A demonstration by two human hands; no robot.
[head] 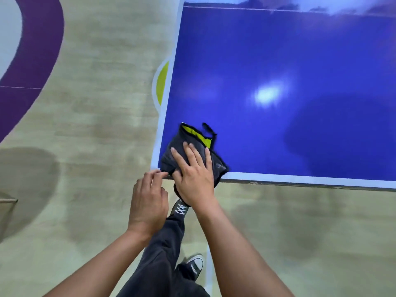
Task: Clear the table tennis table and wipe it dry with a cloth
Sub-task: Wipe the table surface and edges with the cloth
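A blue table tennis table (278, 61) with white edge lines fills the upper right. On its near left corner lies a dark grey cloth (188, 138) with a yellow-green patch and a black loop. My right hand (192, 174) lies flat on the cloth, fingers spread, pressing it onto the corner. Part of the cloth hangs over the table's near edge. My left hand (149, 198) hovers just off the corner, with its fingertips curled at the cloth's left edge; whether they pinch it is unclear.
The net (278, 8) runs across the far end of the table. Below and left is a pale wooden sports floor (96, 103) with purple and yellow markings. My legs and dark sneakers (180, 209) stand close to the table's corner.
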